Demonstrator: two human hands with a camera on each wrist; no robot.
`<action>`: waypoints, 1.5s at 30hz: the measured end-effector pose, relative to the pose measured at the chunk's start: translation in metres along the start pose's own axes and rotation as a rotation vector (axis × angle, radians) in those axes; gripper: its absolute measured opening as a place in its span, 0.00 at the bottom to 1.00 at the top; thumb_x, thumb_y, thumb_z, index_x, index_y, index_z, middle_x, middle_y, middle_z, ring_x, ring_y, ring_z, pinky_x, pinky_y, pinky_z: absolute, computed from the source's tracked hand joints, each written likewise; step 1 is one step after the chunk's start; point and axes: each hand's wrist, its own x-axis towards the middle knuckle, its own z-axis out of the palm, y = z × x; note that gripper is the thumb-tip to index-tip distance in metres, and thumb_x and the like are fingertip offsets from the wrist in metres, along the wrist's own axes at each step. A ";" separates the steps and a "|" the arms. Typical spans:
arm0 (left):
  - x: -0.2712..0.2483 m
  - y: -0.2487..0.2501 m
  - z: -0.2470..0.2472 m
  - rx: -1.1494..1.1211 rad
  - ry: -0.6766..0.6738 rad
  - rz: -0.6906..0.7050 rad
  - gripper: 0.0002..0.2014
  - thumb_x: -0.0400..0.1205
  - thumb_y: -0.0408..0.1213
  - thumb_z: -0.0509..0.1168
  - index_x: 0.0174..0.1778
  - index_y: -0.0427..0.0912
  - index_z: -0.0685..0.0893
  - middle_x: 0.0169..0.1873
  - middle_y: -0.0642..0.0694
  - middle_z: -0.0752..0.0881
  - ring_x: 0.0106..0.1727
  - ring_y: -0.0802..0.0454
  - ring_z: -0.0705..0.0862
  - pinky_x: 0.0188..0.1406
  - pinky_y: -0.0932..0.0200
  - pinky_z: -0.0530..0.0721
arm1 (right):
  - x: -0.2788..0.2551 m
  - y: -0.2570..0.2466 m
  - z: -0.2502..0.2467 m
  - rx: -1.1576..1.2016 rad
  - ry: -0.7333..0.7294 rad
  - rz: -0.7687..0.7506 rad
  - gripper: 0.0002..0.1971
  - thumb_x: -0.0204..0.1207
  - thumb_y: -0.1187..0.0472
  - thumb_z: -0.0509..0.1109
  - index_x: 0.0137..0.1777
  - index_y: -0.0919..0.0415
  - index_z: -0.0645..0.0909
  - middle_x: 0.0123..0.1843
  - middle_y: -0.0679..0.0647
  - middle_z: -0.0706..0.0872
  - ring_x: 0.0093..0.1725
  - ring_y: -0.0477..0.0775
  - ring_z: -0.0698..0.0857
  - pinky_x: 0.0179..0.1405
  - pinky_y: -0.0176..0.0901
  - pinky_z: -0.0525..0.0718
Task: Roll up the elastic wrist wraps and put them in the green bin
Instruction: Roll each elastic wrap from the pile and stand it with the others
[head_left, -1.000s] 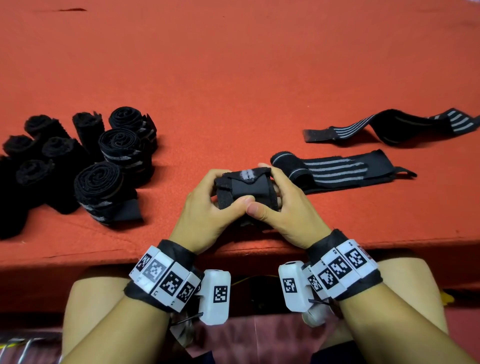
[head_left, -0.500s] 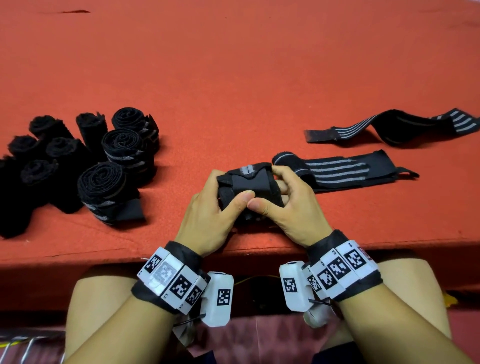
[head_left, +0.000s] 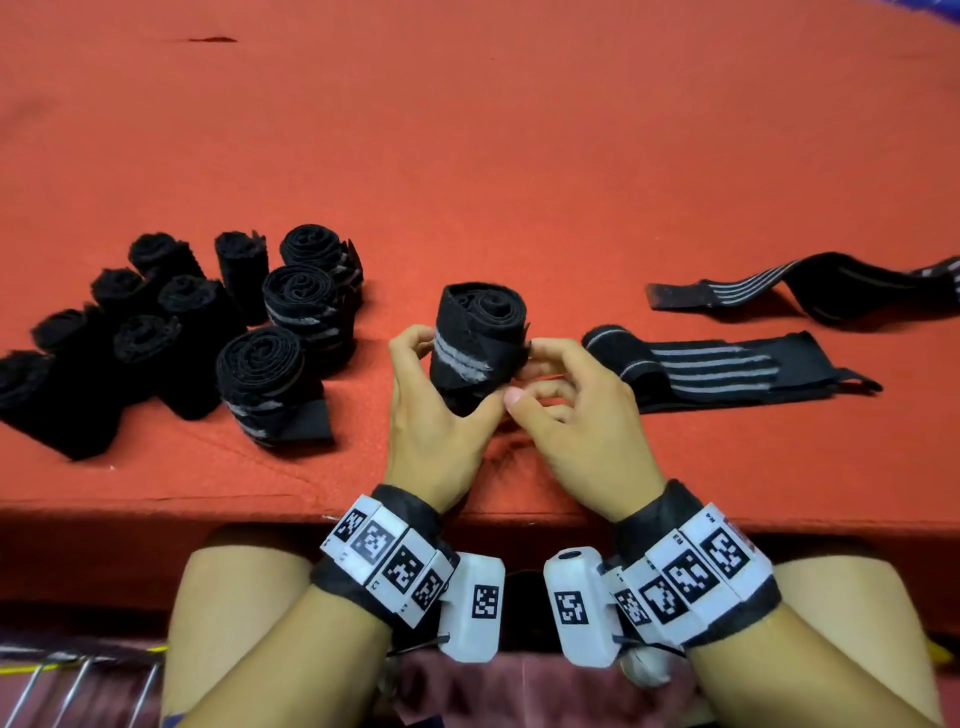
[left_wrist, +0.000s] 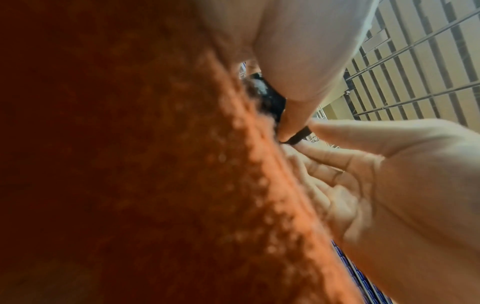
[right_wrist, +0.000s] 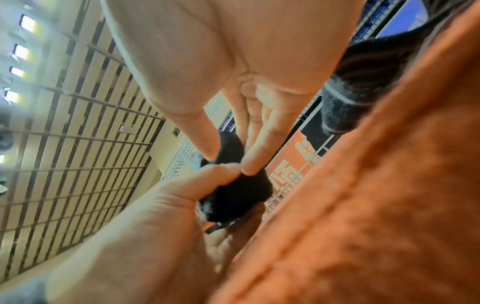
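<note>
A rolled black wrist wrap (head_left: 475, 338) with grey stripes stands on end above the red cloth, spiral end up. My left hand (head_left: 457, 373) grips it from the left, fingers behind it and thumb under its lower right. My right hand (head_left: 522, 371) pinches the roll's right edge; in the right wrist view its thumb and forefinger press on the dark roll (right_wrist: 233, 189). The left wrist view shows only a sliver of the roll (left_wrist: 267, 98). Two unrolled wraps lie to the right, a near one (head_left: 727, 364) and a far one (head_left: 810, 291). No green bin is in view.
Several finished black rolls (head_left: 260, 364) are clustered on the left of the red-covered table (head_left: 519, 156). The table's front edge (head_left: 208, 504) runs just behind my wrists, with my knees below it. The unrolled wrap (right_wrist: 363, 82) lies close beside my right hand.
The roll lay sideways, low between both hands; now it is lifted and turned upright with its spiral end up. My right fingers have loosened to a pinch at its edge.
</note>
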 end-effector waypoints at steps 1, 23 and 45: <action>0.001 -0.001 0.000 0.003 0.001 -0.001 0.35 0.68 0.47 0.78 0.66 0.55 0.66 0.63 0.58 0.78 0.65 0.58 0.81 0.66 0.56 0.79 | 0.000 -0.002 0.003 0.017 -0.014 -0.004 0.18 0.78 0.68 0.75 0.66 0.56 0.83 0.53 0.48 0.89 0.46 0.42 0.89 0.43 0.33 0.87; 0.003 -0.009 0.000 -0.066 0.066 -0.057 0.30 0.69 0.57 0.80 0.61 0.65 0.70 0.61 0.60 0.80 0.62 0.48 0.86 0.62 0.38 0.85 | 0.016 -0.006 0.017 -0.068 0.181 0.000 0.08 0.82 0.63 0.71 0.58 0.55 0.88 0.59 0.49 0.89 0.50 0.31 0.86 0.49 0.24 0.83; 0.001 0.009 -0.001 -0.221 -0.046 -0.067 0.29 0.74 0.43 0.80 0.70 0.52 0.79 0.61 0.53 0.88 0.60 0.53 0.89 0.64 0.46 0.87 | 0.019 -0.013 0.001 -0.095 -0.074 0.001 0.29 0.69 0.35 0.75 0.70 0.40 0.79 0.67 0.41 0.75 0.70 0.44 0.76 0.74 0.51 0.78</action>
